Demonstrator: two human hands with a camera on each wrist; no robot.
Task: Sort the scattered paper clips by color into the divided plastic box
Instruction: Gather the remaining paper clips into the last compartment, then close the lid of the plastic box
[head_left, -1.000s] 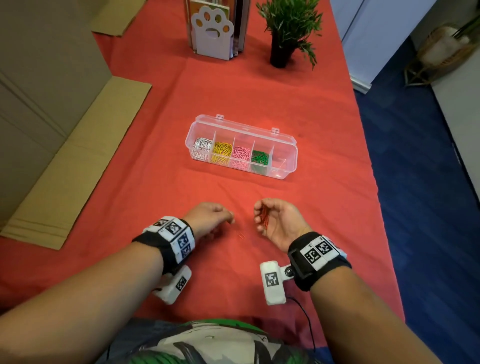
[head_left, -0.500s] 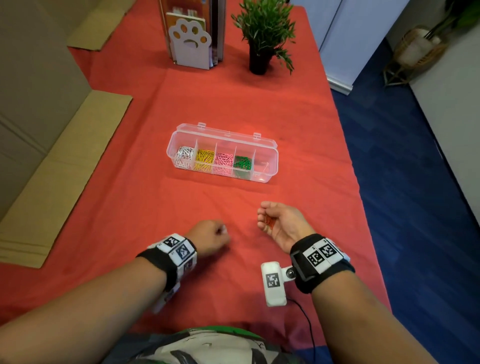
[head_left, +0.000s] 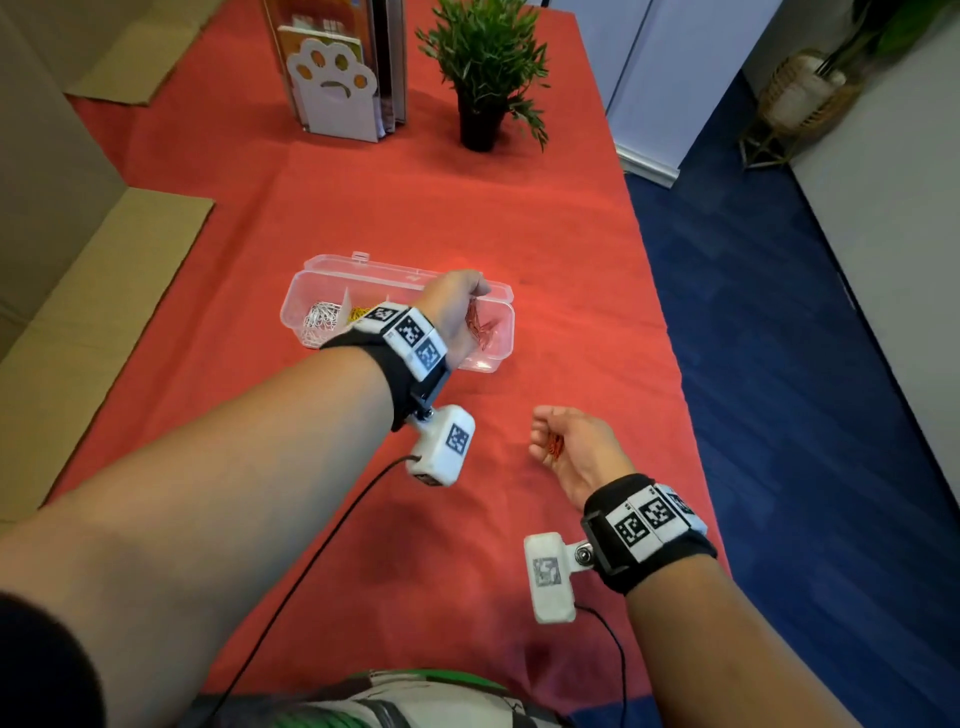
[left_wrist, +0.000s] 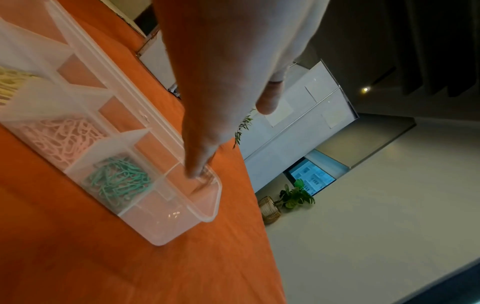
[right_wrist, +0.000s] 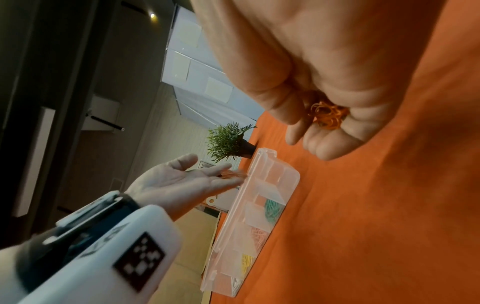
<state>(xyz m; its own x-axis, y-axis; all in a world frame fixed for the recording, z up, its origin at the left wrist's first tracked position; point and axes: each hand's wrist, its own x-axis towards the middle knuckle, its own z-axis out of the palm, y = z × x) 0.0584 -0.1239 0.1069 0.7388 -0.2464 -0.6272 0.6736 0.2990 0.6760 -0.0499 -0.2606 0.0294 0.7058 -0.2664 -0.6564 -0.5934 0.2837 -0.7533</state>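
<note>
Head view, box: the clear divided box (head_left: 332, 270) sits mid-cloth; five compartments by my count, white clips (head_left: 321, 318) at its left end, yellow next, the rest hidden behind the wrist.
Head view, left hand: the left hand (head_left: 453, 306) tips over the box's right-end compartment, red clips (head_left: 480, 328) spilling off it.
Head view, right hand: the right hand (head_left: 569, 441) waits nearer than the box, curled around a second red bunch (head_left: 555, 446).
Left wrist view, risk: fingers straight, pointing into the end cell; green clips (left_wrist: 118, 181) next door, pink beyond. Red ones could bounce over that low divider, I reckon.
Right wrist view, spread: left palm open and flat above the box's far end; right fingers cupped tight on their bunch.
Right wrist view, risk: red on red cloth, so any dropped clip may go unnoticed.
Count: two hands, two red bunches, one box.
</note>
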